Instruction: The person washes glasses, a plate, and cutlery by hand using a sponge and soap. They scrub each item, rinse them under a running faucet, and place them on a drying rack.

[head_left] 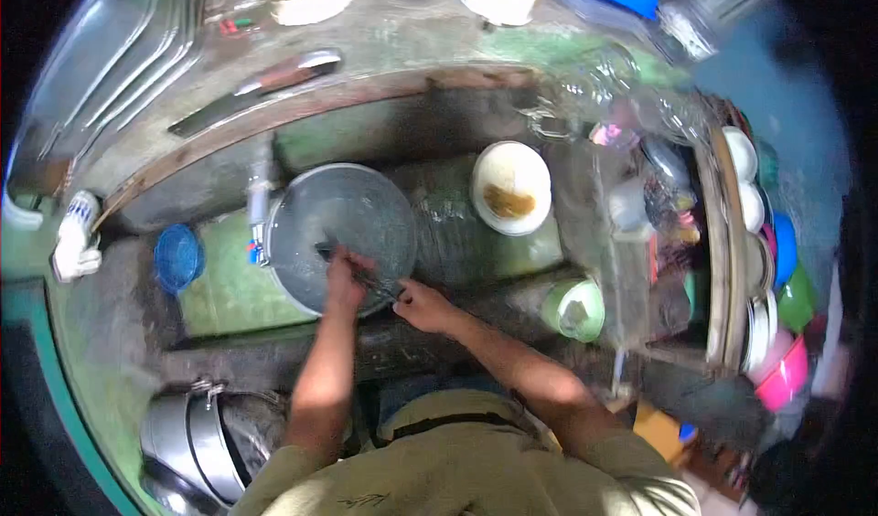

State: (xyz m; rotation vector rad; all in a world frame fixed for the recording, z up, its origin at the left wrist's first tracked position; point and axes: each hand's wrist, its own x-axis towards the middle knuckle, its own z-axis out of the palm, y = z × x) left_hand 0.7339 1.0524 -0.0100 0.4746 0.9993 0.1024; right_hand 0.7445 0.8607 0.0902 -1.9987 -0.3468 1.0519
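Observation:
A large grey basin [375,201] of cloudy water stands in a green concrete sink. Over its near rim, my left hand [346,280] is closed around a thin dark utensil [324,247], whose tip points toward the water. My right hand [422,307] is just right of it, fingers closed at the other end of what looks like the same dark, slender piece. Motion blur and my fingers hide its exact kind. Left of the basin hang a tap [261,246] with a pale pipe and a blue plastic bowl or strainer [178,258].
A white bowl [485,159] with brownish residue sits right of the basin. Nearby is a pale green container [590,319]. A large knife [261,88] lies on the back ledge. Dishes fill a rack [718,242] at right; a metal pot [187,438] stands at lower left.

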